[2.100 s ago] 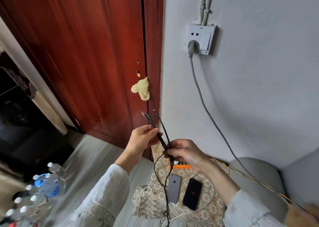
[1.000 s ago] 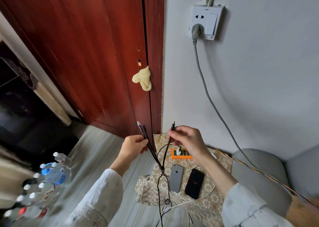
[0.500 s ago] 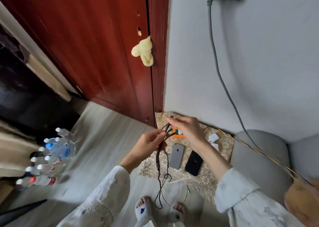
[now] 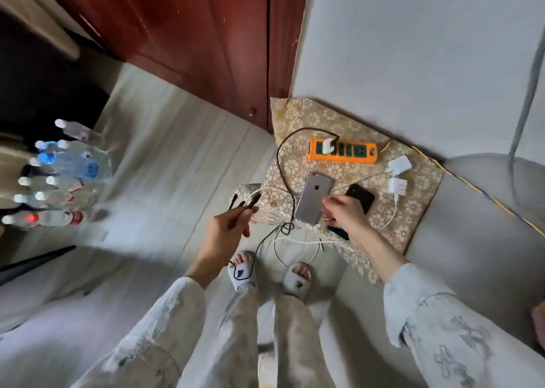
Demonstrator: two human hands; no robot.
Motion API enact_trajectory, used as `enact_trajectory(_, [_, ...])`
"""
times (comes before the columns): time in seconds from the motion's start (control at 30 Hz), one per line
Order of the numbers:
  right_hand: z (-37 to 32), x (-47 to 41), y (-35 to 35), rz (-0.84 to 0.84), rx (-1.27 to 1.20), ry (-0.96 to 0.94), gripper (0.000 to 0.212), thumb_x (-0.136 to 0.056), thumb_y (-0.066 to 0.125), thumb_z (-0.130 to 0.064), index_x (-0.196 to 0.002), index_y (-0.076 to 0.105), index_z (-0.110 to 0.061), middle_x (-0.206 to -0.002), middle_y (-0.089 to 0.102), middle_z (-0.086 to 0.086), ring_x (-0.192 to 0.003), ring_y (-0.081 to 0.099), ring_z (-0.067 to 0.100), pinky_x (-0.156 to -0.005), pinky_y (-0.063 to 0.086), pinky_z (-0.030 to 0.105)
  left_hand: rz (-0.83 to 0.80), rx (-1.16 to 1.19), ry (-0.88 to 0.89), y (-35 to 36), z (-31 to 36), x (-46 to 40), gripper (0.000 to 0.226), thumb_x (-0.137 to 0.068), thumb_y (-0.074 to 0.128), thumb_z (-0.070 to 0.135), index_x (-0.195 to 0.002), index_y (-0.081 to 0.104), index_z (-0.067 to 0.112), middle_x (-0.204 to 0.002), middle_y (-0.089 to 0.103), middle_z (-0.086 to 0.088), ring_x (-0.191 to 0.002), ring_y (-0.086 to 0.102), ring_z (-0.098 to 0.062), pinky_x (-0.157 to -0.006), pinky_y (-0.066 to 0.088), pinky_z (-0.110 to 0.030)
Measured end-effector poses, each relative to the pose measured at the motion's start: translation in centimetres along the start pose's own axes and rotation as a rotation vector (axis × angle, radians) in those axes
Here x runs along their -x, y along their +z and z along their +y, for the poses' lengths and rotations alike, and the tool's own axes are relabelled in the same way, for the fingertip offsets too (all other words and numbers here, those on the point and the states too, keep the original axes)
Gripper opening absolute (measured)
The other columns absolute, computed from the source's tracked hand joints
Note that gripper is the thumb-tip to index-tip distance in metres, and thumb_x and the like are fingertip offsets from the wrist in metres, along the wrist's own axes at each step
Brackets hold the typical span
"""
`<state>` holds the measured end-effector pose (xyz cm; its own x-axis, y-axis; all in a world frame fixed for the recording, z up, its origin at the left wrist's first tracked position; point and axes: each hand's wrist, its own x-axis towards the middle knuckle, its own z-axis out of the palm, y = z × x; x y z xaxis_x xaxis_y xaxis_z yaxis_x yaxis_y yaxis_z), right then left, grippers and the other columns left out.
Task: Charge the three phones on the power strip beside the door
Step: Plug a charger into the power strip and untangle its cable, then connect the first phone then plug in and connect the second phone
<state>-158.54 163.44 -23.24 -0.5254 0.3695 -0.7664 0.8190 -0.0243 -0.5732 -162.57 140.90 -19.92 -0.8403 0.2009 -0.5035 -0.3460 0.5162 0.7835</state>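
An orange power strip (image 4: 354, 155) lies on a patterned cloth (image 4: 306, 116) by the wall, with one white charger (image 4: 326, 146) plugged into its left end. A black cable (image 4: 284, 163) runs from that charger down to my left hand (image 4: 228, 229), which is shut on the cable's three black plug ends (image 4: 244, 204). A silver phone (image 4: 313, 197) lies face down below the strip. Beside it a black phone (image 4: 361, 197) lies partly under my right hand (image 4: 342, 215), whose fingers curl over the two phones; whether it grips anything I cannot tell.
Two loose white chargers (image 4: 398, 175) with white cables lie at the cloth's right. The red wooden door (image 4: 191, 33) stands behind left, a grey cushion (image 4: 472, 216) at the right. Several water bottles (image 4: 59, 175) stand on the floor at left. My slippered feet (image 4: 269, 272) are below the cloth.
The view has tilted down to the floor. My right hand let go of the cable end and dropped onto the phones; my left hand lowered with the plug ends.
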Motion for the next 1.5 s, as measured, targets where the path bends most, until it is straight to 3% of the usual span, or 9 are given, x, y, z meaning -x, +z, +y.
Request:
enact_trajectory(0.1, [2.8, -4.9, 2.0, 0.05, 0.123, 0.076, 0.028, -0.09, 0.054, -0.018, -0.11, 0.058, 0.002, -0.083, 0.059, 0.006, -0.076, 0.056, 0.02, -0.085, 0.052, 0.041, 0.007, -0.001, -0.043, 1.6, -4.0, -2.5, 0.025, -0.094, 0.046, 0.012, -0.095, 0.067, 0.0, -0.051, 0.05, -0.006, -0.035, 0.04, 0.001, -0.041, 0.029, -0.008])
enact_trajectory(0.23, [4.7, -10.2, 4.4, 0.201, 0.232, 0.085, 0.048, -0.086, 0.059, -0.031, -0.119, 0.053, 0.003, -0.11, 0.064, 0.014, -0.096, 0.061, 0.028, -0.076, 0.052, 0.032, -0.039, 0.033, -0.116, 3.5, -7.9, -5.4, 0.021, -0.092, 0.049, 0.018, -0.097, 0.069, 0.014, -0.06, 0.059, 0.007, -0.038, 0.042, -0.005, -0.033, 0.032, -0.01])
enact_trajectory(0.33, [5.2, -12.9, 6.2, 0.295, 0.382, 0.101, 0.095, -0.078, 0.062, -0.052, -0.134, 0.023, 0.014, -0.143, 0.032, 0.028, -0.129, 0.039, 0.037, -0.107, 0.036, 0.042, -0.029, 0.058, -0.136, 4.6, -9.5, -6.6, 0.018, -0.091, 0.05, 0.018, -0.095, 0.067, 0.013, -0.069, 0.068, 0.009, -0.043, 0.041, -0.008, -0.031, 0.033, -0.012])
enact_trajectory(0.43, [5.1, -13.6, 7.9, 0.368, 0.543, 0.168, 0.117, -0.072, 0.063, -0.06, -0.137, 0.003, 0.017, -0.15, -0.004, 0.031, -0.14, 0.009, 0.041, -0.114, 0.023, 0.047, -0.034, 0.138, -0.181, 5.2, -10.4, -7.4, 0.013, -0.091, 0.052, 0.015, -0.1, 0.06, 0.017, -0.078, 0.07, 0.001, -0.04, 0.039, -0.007, -0.032, 0.031, -0.011])
enact_trajectory(0.63, [5.0, -13.8, 8.3, 0.386, 0.498, 0.212, 0.113, -0.072, 0.071, -0.047, -0.139, 0.002, 0.013, -0.152, -0.003, 0.025, -0.137, 0.017, 0.04, -0.108, 0.03, 0.047, -0.044, 0.072, -0.166, 5.1, -11.4, -7.8, 0.021, -0.089, 0.051, 0.008, -0.106, 0.064, 0.011, -0.067, 0.063, 0.006, -0.045, 0.037, -0.011, -0.033, 0.028, -0.013])
enact_trajectory(0.9, [5.1, -13.5, 6.7, 0.328, 0.479, 0.206, 0.088, -0.075, 0.071, -0.041, -0.13, 0.028, 0.012, -0.134, 0.033, 0.028, -0.121, 0.038, 0.041, -0.1, 0.04, 0.045, -0.014, 0.039, -0.141, 6.3, -10.6, -7.5, 0.018, -0.087, 0.058, 0.02, -0.099, 0.07, 0.014, -0.053, 0.045, 0.001, -0.041, 0.031, -0.009, -0.041, 0.028, -0.014])
enact_trajectory(1.07, [4.2, -13.8, 7.9, 0.334, 0.512, 0.294, 0.109, -0.07, 0.072, -0.05, -0.139, 0.01, 0.007, -0.148, 0.011, 0.025, -0.134, 0.021, 0.039, -0.104, 0.034, 0.047, -0.022, 0.08, -0.182, 7.3, -10.2, -7.4, 0.019, -0.087, 0.057, 0.022, -0.099, 0.07, 0.017, -0.056, 0.048, 0.0, -0.052, 0.039, -0.017, -0.051, 0.038, -0.029])
enact_trajectory(1.33, [4.9, -13.3, 7.8, 0.324, 0.54, 0.253, 0.1, -0.07, 0.073, -0.045, -0.136, 0.02, 0.007, -0.138, 0.026, 0.023, -0.124, 0.032, 0.037, -0.096, 0.041, 0.046, 0.001, 0.042, -0.157, 7.3, -10.3, -6.7, 0.016, -0.087, 0.058, 0.017, -0.095, 0.07, 0.012, -0.057, 0.055, 0.002, -0.044, 0.047, -0.001, -0.044, 0.035, -0.013])
enact_trajectory(1.5, [3.6, -11.4, 5.4, 0.229, -0.149, 0.384, 0.064, -0.069, 0.072, -0.03, -0.12, 0.043, -0.004, -0.116, 0.051, 0.016, -0.098, 0.053, 0.025, -0.07, 0.053, 0.039, -0.026, -0.014, -0.098, 7.2, -9.7, -6.1, 0.021, -0.088, 0.056, 0.016, -0.103, 0.069, 0.015, -0.053, 0.049, 0.002, -0.045, 0.043, -0.004, -0.049, 0.036, -0.02])
